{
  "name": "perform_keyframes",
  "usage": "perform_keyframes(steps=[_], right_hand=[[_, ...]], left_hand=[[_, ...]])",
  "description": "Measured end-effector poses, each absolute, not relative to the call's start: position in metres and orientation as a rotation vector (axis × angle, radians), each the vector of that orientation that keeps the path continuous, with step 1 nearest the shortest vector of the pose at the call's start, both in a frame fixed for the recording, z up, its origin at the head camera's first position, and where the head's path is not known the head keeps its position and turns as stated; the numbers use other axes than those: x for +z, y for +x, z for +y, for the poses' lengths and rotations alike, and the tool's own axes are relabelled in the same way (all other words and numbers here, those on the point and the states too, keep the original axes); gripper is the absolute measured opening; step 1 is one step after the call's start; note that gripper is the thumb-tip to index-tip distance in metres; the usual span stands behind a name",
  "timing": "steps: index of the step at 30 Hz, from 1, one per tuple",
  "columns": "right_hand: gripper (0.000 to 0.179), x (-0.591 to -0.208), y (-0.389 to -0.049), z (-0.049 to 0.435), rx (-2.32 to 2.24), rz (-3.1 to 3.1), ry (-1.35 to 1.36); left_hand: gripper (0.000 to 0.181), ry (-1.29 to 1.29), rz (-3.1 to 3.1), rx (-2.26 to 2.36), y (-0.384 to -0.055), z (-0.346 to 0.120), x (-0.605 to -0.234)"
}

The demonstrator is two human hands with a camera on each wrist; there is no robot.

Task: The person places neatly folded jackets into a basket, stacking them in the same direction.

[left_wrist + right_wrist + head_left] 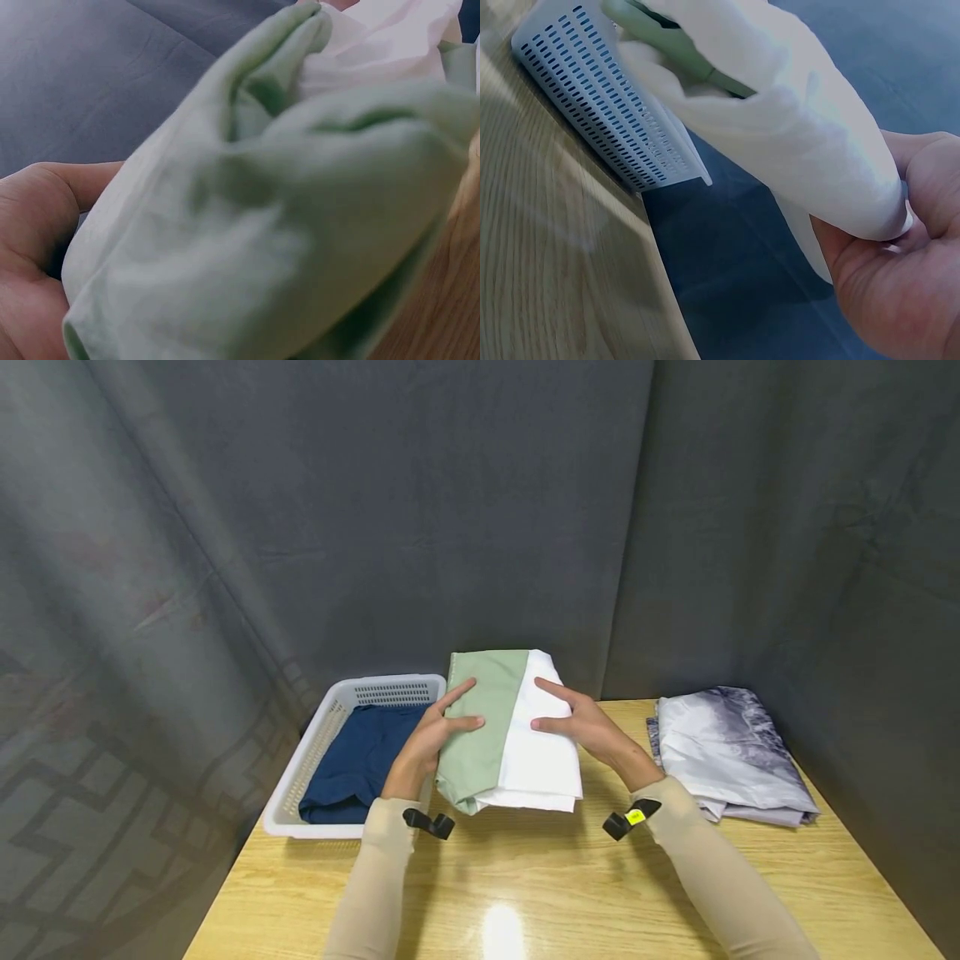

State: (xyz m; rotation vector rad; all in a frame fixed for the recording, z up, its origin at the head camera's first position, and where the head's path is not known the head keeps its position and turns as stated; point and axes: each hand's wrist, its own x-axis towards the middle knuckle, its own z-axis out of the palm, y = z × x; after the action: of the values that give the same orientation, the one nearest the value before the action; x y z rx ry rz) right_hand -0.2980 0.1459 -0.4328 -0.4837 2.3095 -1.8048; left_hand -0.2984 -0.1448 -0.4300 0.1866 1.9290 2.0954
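Far left, head view: white plastic basket [318, 832], rectangular, rounded corners, slotted walls; navy cloth [360, 760] lies inside, soft, matte, loosely folded. Right wrist view adds the basket's outer wall with its rows of slots, but not the navy cloth. Next, left hand [431, 739]: grip closed on the green edge of the folded cloth [504, 727], thumb and one finger on the near face. The cloth is held up over the wood-grain counter [480, 868], just right of the basket, roughly rectangular, green left, white right, smooth weave. Left wrist view shows a puffy, creased green end hidden from the head camera; right wrist view shows a rounded white fold with green layered within. Right hand [596, 727]: grip closed on the white edge, thumb and one finger also on the near face. Far right, only in head view: folded grey-and-white fabric [727, 752], slightly shiny, wrinkled, mottled dark patches, flat on the counter.
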Motion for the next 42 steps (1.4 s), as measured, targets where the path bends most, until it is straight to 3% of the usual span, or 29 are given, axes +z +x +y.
perform_keyframes(steps=[42], right_hand=[[0.086, -0.423, -0.309, 0.088, -1.771, 2.283, -0.508]], left_hand=[[0.075, 0.189, 1.949, 2.066, -0.295, -0.206, -0.412]])
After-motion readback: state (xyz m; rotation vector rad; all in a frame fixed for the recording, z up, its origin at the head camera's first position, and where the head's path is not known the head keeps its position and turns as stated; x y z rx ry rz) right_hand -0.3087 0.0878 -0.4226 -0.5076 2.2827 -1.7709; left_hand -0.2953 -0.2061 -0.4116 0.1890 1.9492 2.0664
